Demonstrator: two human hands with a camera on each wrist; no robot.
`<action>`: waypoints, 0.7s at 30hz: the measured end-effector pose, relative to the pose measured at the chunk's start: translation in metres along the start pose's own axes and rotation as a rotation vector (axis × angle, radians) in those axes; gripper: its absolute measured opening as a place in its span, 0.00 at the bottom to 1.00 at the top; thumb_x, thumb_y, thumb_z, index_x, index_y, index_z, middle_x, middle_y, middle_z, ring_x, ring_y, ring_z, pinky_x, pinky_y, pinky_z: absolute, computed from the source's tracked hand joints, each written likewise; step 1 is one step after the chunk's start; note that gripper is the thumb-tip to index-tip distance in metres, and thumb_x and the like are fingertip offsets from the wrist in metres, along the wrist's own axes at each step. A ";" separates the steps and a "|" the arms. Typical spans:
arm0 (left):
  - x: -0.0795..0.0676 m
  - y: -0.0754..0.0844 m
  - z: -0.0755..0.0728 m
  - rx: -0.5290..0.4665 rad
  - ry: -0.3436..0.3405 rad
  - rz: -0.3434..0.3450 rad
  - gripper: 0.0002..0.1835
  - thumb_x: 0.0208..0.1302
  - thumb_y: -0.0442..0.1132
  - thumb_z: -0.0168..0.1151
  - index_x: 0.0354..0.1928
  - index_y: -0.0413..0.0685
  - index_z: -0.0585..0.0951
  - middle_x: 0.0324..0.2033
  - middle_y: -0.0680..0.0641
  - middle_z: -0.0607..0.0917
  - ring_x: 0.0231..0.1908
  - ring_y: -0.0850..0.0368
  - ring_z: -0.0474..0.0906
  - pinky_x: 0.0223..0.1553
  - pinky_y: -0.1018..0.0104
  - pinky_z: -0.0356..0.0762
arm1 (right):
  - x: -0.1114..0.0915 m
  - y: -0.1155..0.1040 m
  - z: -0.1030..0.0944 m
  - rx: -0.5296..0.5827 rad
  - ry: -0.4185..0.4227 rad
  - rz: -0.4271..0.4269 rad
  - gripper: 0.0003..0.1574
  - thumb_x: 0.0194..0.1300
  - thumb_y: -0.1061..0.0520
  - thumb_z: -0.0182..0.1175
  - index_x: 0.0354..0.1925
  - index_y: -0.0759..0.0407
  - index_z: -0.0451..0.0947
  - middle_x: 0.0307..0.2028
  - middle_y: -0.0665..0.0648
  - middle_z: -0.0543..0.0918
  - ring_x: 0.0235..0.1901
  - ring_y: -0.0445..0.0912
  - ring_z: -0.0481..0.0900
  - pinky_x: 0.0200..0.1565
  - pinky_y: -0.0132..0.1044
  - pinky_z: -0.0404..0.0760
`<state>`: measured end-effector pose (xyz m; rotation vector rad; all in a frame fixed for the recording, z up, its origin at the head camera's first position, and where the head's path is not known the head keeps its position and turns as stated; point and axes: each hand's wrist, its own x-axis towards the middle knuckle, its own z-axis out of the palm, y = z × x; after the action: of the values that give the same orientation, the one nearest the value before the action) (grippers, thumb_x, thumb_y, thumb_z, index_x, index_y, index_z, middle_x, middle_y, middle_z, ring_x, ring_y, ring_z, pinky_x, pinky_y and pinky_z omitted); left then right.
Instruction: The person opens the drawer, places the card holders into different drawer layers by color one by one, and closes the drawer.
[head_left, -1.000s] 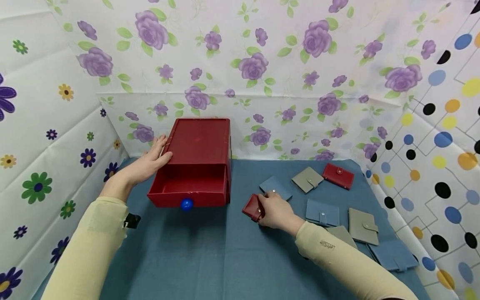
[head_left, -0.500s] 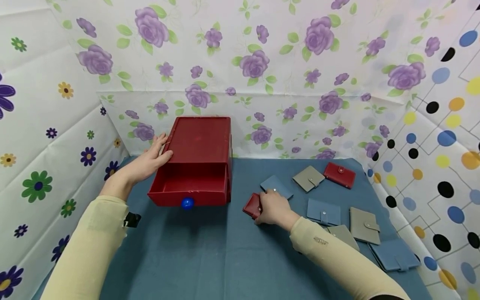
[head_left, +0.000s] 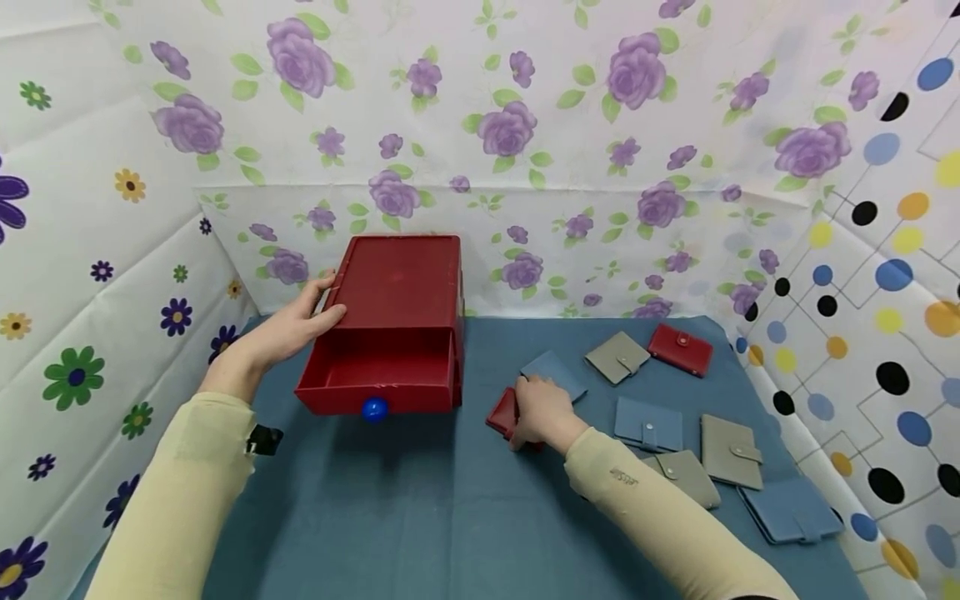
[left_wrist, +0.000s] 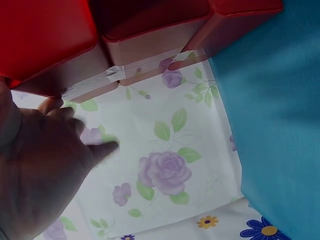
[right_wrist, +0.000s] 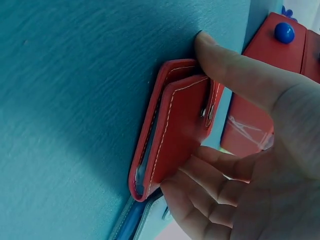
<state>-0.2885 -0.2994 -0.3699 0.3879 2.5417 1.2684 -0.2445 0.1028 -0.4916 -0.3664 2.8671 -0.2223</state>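
My right hand (head_left: 542, 410) holds a small red wallet (right_wrist: 182, 125) with pale stitching and a snap tab. In the right wrist view the thumb lies at one edge and the fingers at the opposite one. From the head, the hand covers much of the wallet, which is low over the blue cloth. My left hand (head_left: 291, 327) rests on the left side of a red drawer box (head_left: 397, 279), thumb on its top edge and fingers along the side. Its drawer (head_left: 330, 400), with a blue knob (head_left: 375, 409), is pulled out and shows a bare floor.
A blue wallet (head_left: 553, 372) lies just behind the right hand. Further right are a grey wallet (head_left: 617, 357), a red wallet (head_left: 680, 350), another blue wallet (head_left: 648, 423) and several more grey and blue ones. Flower-printed sheets (head_left: 510, 200) form the back and left walls.
My right hand has turned slightly over the red wallet, and its forearm has shifted left, uncovering more of a grey wallet. The left hand stays at the box.
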 end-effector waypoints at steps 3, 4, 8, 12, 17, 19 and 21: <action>-0.004 0.001 0.000 -0.054 -0.016 -0.007 0.47 0.85 0.55 0.53 0.88 0.55 0.35 0.83 0.35 0.52 0.79 0.31 0.55 0.73 0.25 0.56 | 0.000 -0.003 0.000 0.002 -0.003 0.008 0.60 0.42 0.42 0.91 0.67 0.64 0.75 0.57 0.65 0.80 0.55 0.62 0.79 0.49 0.57 0.85; -0.004 0.002 0.000 -0.065 -0.020 -0.009 0.47 0.84 0.56 0.53 0.88 0.56 0.35 0.82 0.33 0.56 0.77 0.31 0.60 0.73 0.26 0.58 | -0.001 -0.004 0.000 -0.002 -0.005 0.012 0.60 0.42 0.43 0.91 0.67 0.63 0.75 0.57 0.65 0.80 0.55 0.62 0.79 0.49 0.57 0.85; -0.003 0.003 0.001 -0.076 -0.025 -0.013 0.48 0.84 0.57 0.55 0.88 0.57 0.36 0.81 0.33 0.59 0.75 0.32 0.64 0.73 0.26 0.58 | -0.001 -0.005 0.000 -0.018 -0.001 0.025 0.59 0.42 0.43 0.91 0.65 0.63 0.76 0.55 0.66 0.80 0.53 0.62 0.79 0.47 0.57 0.85; -0.001 0.002 0.003 -0.070 -0.023 -0.005 0.48 0.84 0.56 0.54 0.88 0.58 0.35 0.80 0.32 0.60 0.74 0.31 0.66 0.73 0.26 0.58 | -0.002 -0.007 0.002 -0.038 -0.006 0.038 0.59 0.42 0.42 0.91 0.65 0.64 0.76 0.54 0.67 0.79 0.53 0.63 0.79 0.47 0.58 0.86; -0.001 0.000 0.001 -0.090 -0.001 -0.007 0.48 0.83 0.56 0.55 0.88 0.63 0.36 0.79 0.32 0.62 0.72 0.31 0.69 0.73 0.25 0.57 | -0.001 -0.009 0.004 -0.059 -0.004 0.046 0.61 0.42 0.41 0.91 0.66 0.65 0.75 0.56 0.68 0.79 0.57 0.65 0.79 0.49 0.58 0.86; -0.001 -0.001 0.000 -0.099 0.002 -0.014 0.48 0.83 0.56 0.56 0.88 0.62 0.36 0.80 0.33 0.62 0.72 0.32 0.70 0.73 0.27 0.58 | 0.001 -0.010 0.005 -0.064 0.000 0.046 0.60 0.41 0.41 0.91 0.65 0.65 0.75 0.55 0.67 0.78 0.55 0.63 0.79 0.48 0.57 0.86; -0.002 -0.001 -0.002 -0.096 -0.001 -0.028 0.49 0.83 0.57 0.56 0.88 0.60 0.36 0.80 0.32 0.61 0.71 0.32 0.71 0.72 0.28 0.62 | 0.002 -0.012 0.005 -0.068 0.002 0.043 0.60 0.41 0.42 0.91 0.65 0.65 0.75 0.54 0.67 0.78 0.51 0.61 0.78 0.46 0.56 0.86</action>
<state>-0.2877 -0.3021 -0.3692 0.3304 2.4652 1.3736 -0.2423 0.0905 -0.4944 -0.3165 2.8866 -0.1179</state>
